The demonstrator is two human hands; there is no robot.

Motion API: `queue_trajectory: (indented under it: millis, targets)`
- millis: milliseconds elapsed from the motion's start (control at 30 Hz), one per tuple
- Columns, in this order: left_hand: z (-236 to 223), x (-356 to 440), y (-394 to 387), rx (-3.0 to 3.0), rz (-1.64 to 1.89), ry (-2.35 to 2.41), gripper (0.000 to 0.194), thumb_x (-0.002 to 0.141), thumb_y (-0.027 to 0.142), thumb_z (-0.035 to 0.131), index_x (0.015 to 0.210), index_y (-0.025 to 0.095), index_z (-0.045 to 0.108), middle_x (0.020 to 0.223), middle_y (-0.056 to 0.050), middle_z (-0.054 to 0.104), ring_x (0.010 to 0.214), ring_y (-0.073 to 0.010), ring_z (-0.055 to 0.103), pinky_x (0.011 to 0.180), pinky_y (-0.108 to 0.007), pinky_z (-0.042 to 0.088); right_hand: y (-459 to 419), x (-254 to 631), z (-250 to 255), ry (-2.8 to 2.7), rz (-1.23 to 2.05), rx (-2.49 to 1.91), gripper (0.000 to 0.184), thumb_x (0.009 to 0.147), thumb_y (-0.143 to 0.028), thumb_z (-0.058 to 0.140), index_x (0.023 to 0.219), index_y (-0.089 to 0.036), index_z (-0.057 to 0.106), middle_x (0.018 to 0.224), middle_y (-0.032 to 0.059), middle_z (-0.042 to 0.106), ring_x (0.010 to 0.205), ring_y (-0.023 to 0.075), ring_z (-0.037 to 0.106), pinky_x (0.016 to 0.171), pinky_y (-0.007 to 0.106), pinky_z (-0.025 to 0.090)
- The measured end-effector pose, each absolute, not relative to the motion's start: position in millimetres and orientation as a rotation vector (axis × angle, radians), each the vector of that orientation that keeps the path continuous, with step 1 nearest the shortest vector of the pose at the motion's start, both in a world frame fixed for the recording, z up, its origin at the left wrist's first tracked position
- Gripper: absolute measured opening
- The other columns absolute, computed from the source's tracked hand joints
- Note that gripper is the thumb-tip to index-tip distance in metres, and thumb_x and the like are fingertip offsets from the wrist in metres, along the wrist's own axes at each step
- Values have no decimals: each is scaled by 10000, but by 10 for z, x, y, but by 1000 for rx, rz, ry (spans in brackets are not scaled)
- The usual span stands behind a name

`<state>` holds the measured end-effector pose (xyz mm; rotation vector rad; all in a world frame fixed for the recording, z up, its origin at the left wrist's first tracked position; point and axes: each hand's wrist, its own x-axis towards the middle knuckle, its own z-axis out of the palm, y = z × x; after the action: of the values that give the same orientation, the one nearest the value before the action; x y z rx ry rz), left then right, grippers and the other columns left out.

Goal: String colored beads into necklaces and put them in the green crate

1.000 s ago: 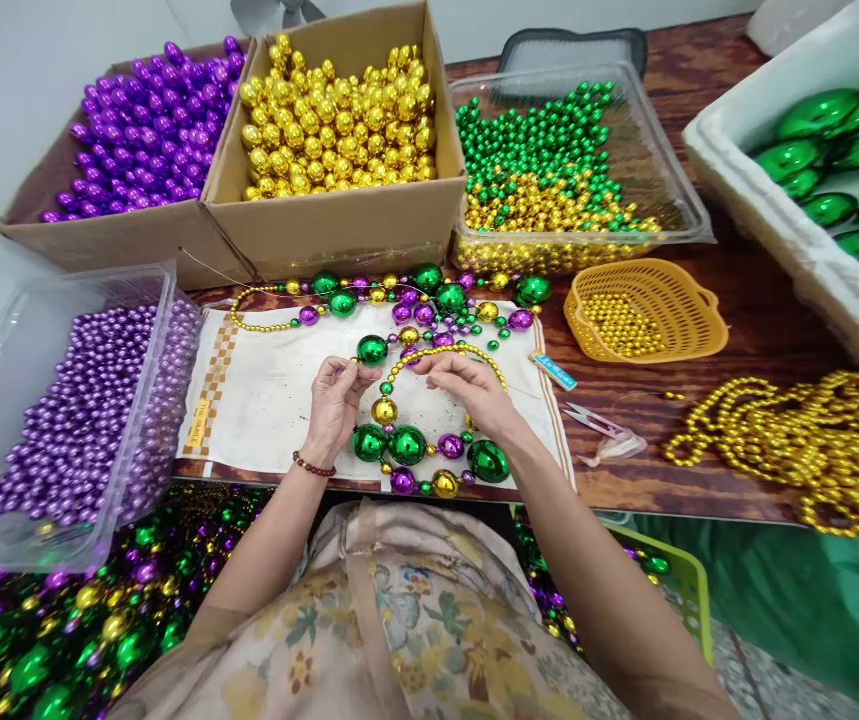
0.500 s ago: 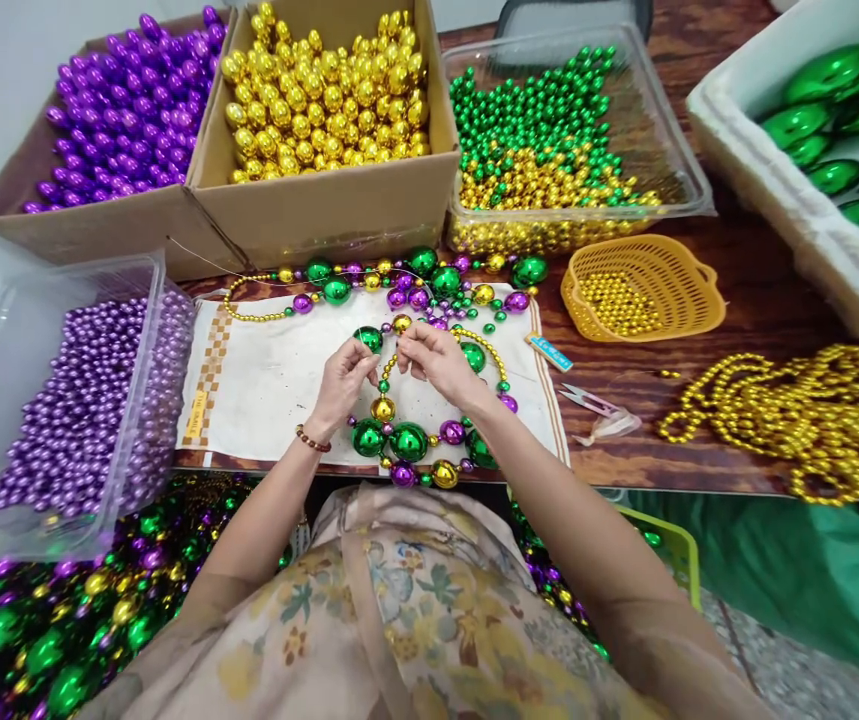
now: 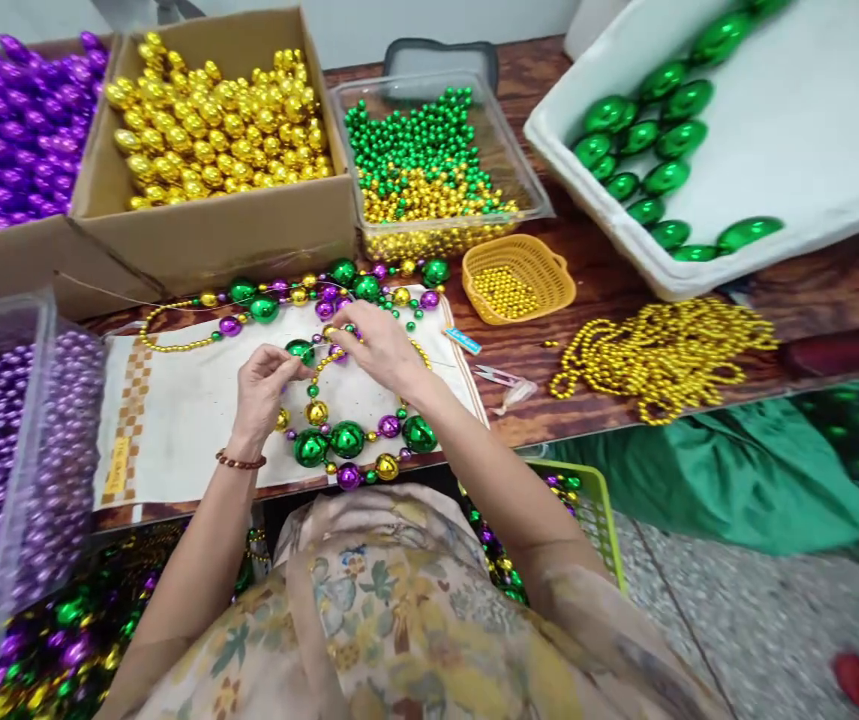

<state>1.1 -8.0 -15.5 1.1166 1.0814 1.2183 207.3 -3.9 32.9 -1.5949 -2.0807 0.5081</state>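
My left hand point(image 3: 265, 390) is closed in a pinch beside a shiny green bead point(image 3: 299, 350), and a thin pale thread shows at its fingertips. Just to the right and slightly higher, my right hand point(image 3: 373, 345) bends its fingers closed near a gold bead point(image 3: 329, 333); its palm hides what they grip. Below both hands, a strand of small gold beads runs in a loop into a bead necklace point(image 3: 346, 438) of large green, purple and gold beads. It lies on a white cloth point(image 3: 196, 420) with a checked border.
Another bead strand point(image 3: 264, 308) lies along the cloth's far edge. Behind are cardboard boxes point(image 3: 219, 225) and a clear tub point(image 3: 444, 228) of small beads. To the right are a yellow basket point(image 3: 549, 290), thread snips point(image 3: 500, 378), gold bead strands point(image 3: 646, 350) and a foam box point(image 3: 601, 215).
The view has turned right, so everything shifts left in the picture. Relative to the necklace, my right hand has moved left and farther away from me. My left hand keeps its pinch.
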Motion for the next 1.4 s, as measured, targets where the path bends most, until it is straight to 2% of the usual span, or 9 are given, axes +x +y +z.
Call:
queue_trajectory:
  millis: [167,367,633,767,867,1000,1133,1233,1400]
  targets:
    - [-204,28,-71,987,1266,1073,375,652,360,885,785,191,578,618,30,685,571,-153,708,631,-270,602,-695,3242,28,-1920,400,-2132,191,975,-162,471,931,-141,655,1012,165,695,979,262,602,829,349,394]
    - [-231,143,-39,915,1313,1085,420,638,352,899,860,185,585,636,47,688,565,-130,703,619,-245,597,-1052,3815,-312,-2227,95,-2627,274,935,-158,460,1126,-96,646,1149,201,685,1045,318,609,864,424,358]
    - [-249,53,-71,817,1366,1150,402,657,380,893,839,185,592,658,18,727,636,-149,737,638,-233,554,-985,3733,-431,-2181,52,-2288,274,968,-218,442,1009,-190,711,1024,217,738,996,350,650,850,480,393]
    - [-283,7,-75,800,1364,1156,363,698,364,876,833,184,592,662,15,719,646,-140,735,628,-223,530,-855,3329,-318,-1985,432,-1833,355,1000,-328,391,1207,-206,653,1084,143,738,954,295,690,874,447,500]
    - [-290,-2,-73,795,1355,1148,321,724,338,859,822,185,594,663,16,716,641,-137,728,627,-230,528,-659,2844,-174,-1971,731,-1538,370,1013,-356,401,1296,-261,619,1200,91,715,1054,274,681,912,443,531]
    - [-294,-11,-76,799,1368,1124,287,736,309,846,814,185,599,667,18,714,633,-134,721,626,-235,530,-373,2315,-7,-2151,917,-1475,309,972,-360,561,1240,-232,645,1174,95,724,1044,287,677,877,421,532]
    - [-304,-8,-79,787,1388,1106,281,737,303,846,813,185,602,662,22,713,627,-131,718,655,-245,549,-165,2092,74,-2392,887,-1426,198,946,-275,622,1108,-191,698,1102,119,733,996,280,670,823,377,499]
    - [-300,4,-76,794,1385,1110,274,748,302,842,820,183,605,667,15,714,632,-132,718,664,-251,556,-61,2027,128,-2521,879,-1405,136,954,-286,624,966,-187,717,953,106,738,863,253,662,724,347,459]
    - [-271,20,-79,836,1382,1092,264,760,307,834,832,181,613,682,6,717,647,-143,719,689,-271,567,51,1926,211,-2636,855,-1396,168,946,-295,653,820,-194,696,762,66,686,661,182,582,598,305,363]
